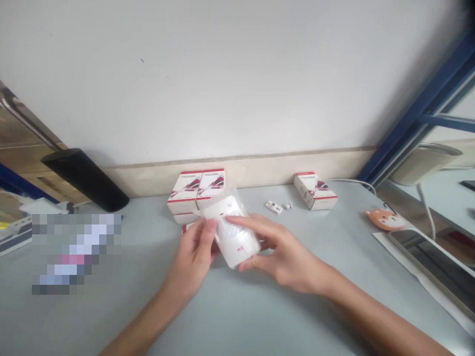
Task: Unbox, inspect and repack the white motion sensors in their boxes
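Note:
Both my hands hold a white plastic device in a clear plastic bag just above the grey table. My left hand grips its left side with the thumb pressed on top. My right hand pinches its right side and lower end between thumb and fingers. Right behind the device stands a stack of white and red boxes.
Another white and red box lies at the back right, with small white parts beside it. An orange fox-shaped item and a tablet sit at the right. A black cylinder leans at the back left.

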The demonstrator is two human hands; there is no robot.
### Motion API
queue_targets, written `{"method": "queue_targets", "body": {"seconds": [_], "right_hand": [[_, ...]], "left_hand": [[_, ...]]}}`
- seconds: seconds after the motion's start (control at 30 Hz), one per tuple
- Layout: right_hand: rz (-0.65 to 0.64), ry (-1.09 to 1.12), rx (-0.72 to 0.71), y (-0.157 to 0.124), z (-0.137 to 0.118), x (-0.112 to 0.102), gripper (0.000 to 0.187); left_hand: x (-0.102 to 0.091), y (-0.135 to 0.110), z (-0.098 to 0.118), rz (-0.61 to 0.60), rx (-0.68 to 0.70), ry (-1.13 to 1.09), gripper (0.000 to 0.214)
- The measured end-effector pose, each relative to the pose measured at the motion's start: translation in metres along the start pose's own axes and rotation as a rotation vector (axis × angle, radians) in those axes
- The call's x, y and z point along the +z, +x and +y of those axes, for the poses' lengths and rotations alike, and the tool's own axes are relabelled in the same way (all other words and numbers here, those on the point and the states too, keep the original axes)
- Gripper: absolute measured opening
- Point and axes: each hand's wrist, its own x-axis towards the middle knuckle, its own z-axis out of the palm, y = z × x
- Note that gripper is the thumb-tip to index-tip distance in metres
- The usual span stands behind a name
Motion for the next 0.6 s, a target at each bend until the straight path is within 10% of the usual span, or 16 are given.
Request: {"method": "queue_targets", "body": {"seconds": [0.13,0.27,0.6], "right_hand": [[0.232,0.01,0.005,0.006,0.003,-0.01,0.07],[0.45,-0.126,0.111,0.01,0.012,-0.026,0.075],[0.405,-0.659,0.174,0.008,0.023,-0.032,0.071]], "left_hand": [[-0.02,0.013,-0.005,-0.004,0.418,0.531,0.044],[-0.025,0.02,-0.022,-0.171,0.557,0.898,0.042],[-0.014,0.009,-0.023,-0.293,0.641,0.882,0.045]]}}
